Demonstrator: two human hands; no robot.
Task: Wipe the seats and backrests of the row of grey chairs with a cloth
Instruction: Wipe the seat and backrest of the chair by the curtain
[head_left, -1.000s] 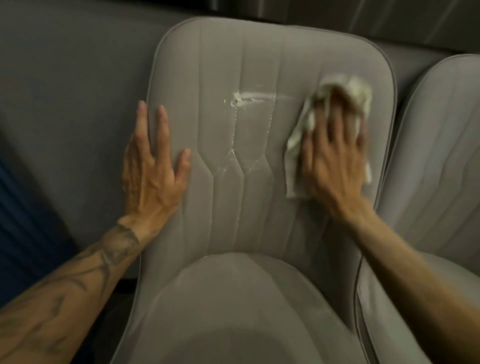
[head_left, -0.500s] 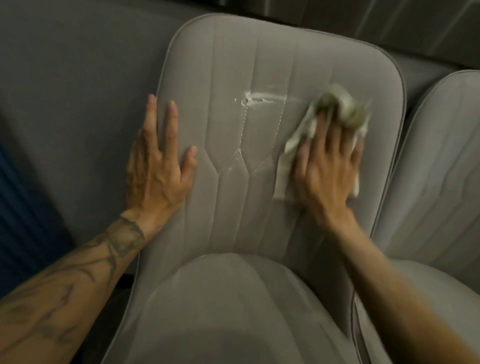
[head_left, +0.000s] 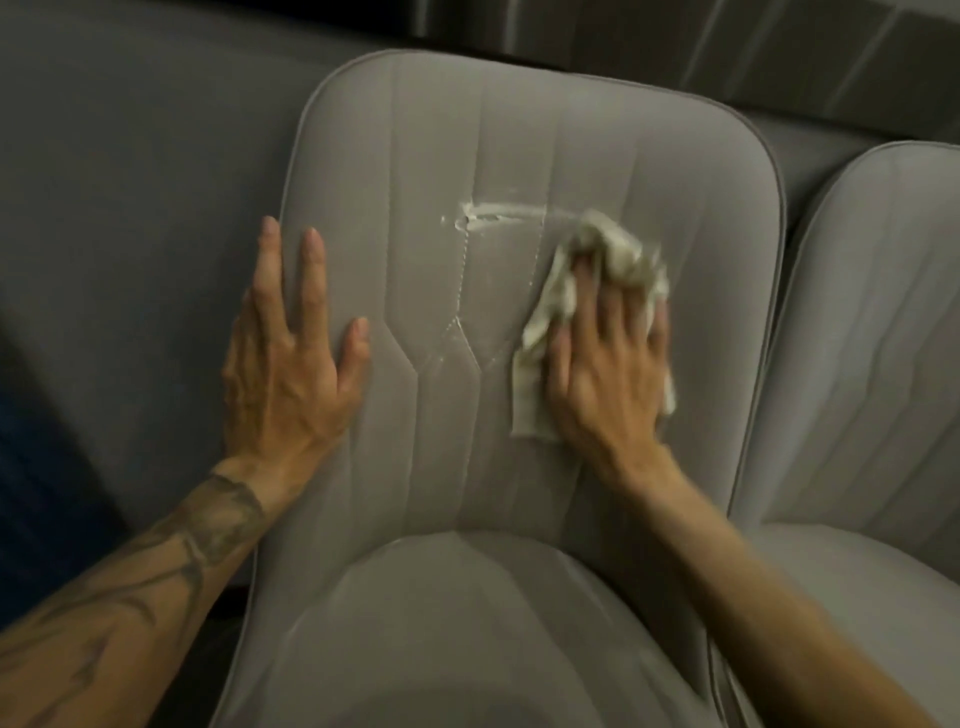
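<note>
Head view: white smear on grey backrest

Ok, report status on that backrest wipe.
Left grip flat on backrest edge. Right grip pressing cloth on backrest. White smear beside cloth, unwiped. Nothing blocking.

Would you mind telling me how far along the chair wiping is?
No chair looks plainly finished. In hand: the right hand presses the cloth against this backrest, the left hand flat on its edge. Remaining: the white smear, the seat below, and the neighbouring chair.
</note>
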